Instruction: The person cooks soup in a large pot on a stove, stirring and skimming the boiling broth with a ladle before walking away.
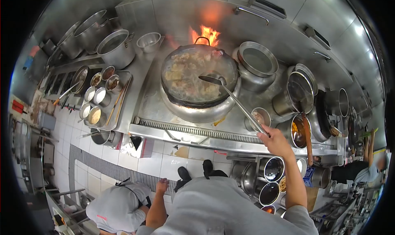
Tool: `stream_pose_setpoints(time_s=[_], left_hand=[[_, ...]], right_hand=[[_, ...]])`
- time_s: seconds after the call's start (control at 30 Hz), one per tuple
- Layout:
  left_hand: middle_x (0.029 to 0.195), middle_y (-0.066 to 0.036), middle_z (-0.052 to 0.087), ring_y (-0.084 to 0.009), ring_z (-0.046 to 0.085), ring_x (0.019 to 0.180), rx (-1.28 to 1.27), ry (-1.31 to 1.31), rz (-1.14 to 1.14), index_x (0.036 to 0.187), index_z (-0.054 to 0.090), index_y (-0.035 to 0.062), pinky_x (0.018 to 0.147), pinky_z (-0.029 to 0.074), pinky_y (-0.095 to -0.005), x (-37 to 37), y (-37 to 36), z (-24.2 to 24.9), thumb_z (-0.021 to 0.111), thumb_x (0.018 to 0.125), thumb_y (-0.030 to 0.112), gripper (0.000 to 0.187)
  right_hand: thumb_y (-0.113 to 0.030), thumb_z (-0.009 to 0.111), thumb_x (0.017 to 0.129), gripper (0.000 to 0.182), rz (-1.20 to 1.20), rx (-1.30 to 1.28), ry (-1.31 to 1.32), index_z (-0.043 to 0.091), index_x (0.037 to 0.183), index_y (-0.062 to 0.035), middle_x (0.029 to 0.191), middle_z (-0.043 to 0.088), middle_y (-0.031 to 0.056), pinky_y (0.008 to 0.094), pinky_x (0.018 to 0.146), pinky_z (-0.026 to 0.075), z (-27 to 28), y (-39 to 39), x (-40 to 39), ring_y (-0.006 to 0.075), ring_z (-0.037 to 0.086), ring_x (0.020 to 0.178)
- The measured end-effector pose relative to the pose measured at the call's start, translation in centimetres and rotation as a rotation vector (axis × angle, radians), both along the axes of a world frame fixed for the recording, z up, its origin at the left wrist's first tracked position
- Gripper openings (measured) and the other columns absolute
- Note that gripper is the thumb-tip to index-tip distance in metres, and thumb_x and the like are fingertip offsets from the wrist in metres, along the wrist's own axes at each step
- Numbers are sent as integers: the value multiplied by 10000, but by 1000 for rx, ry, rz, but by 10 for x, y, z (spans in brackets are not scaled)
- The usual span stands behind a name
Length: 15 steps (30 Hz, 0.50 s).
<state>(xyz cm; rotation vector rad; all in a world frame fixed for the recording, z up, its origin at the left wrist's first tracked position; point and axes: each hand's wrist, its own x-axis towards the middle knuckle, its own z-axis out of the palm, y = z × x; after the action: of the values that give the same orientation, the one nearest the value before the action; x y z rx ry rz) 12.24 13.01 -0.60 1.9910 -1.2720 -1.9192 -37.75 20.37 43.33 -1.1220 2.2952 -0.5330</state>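
My right hand [276, 142] is wrapped round the end of a long-handled ladle [238, 102]. The ladle's bowl is over a large black wok [166, 93], whose broth holds pale and yellowish pieces of food [181, 66]. Steam blurs the surface, so how deep the bowl sits cannot be told. At the wok's far side stands a loop handle [202, 39], with flames behind it. My left hand [162, 185] hangs low beside my body, fingers curled in, with nothing visible in it. Below the ladle's handle is a small metal container [259, 119] of pinkish food.
Left of the wok, a tray [123, 111] carries seasoning pots and chopsticks. A big stockpot [115, 47] and a steel bowl [149, 41] stand behind it. A water-filled pot [258, 59] sits right of the wok. Another person [119, 206] bends at lower left; a further person [366, 173] is far right.
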Motion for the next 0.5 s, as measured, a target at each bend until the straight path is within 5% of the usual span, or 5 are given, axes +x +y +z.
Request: stream_pose_setpoints(time_s=[0.13, 0.23, 0.3, 0.5], left_hand=[[815, -134, 637, -162, 604, 666, 7, -18, -3, 1107, 545, -64, 585, 484, -267, -9, -3, 16, 589, 768, 150, 403], [799, -132, 639, -161, 606, 650, -51, -34, -33, 1097, 553, -69, 578, 488, -275, -1, 3, 1, 589, 771, 162, 401], [802, -120, 634, -151, 598, 606, -132, -70, -155, 1103, 525, -88, 474, 440, -246, 13, 6, -34, 573, 811, 118, 360], [769, -125, 632, -159, 597, 615, -85, -11, -19, 1084, 541, -97, 531, 475, -262, 8, 14, -11, 588, 783, 138, 385]], right_hand=[[-258, 594, 827, 435, -24, -47, -19, 531, 1146, 31, 830, 611, 230, 319, 695, 456, 17, 6, 7, 267, 616, 714], [-257, 601, 825, 433, 39, -204, 83, 534, 1142, 30, 787, 609, 211, 305, 674, 452, -25, 8, -8, 226, 587, 659], [-255, 602, 825, 432, -15, -112, -18, 535, 1139, 33, 781, 609, 210, 307, 678, 454, -17, -1, -5, 237, 588, 664], [-285, 576, 831, 451, -57, -111, -68, 525, 1144, 37, 809, 614, 227, 341, 726, 463, -30, -33, -12, 324, 599, 732]])
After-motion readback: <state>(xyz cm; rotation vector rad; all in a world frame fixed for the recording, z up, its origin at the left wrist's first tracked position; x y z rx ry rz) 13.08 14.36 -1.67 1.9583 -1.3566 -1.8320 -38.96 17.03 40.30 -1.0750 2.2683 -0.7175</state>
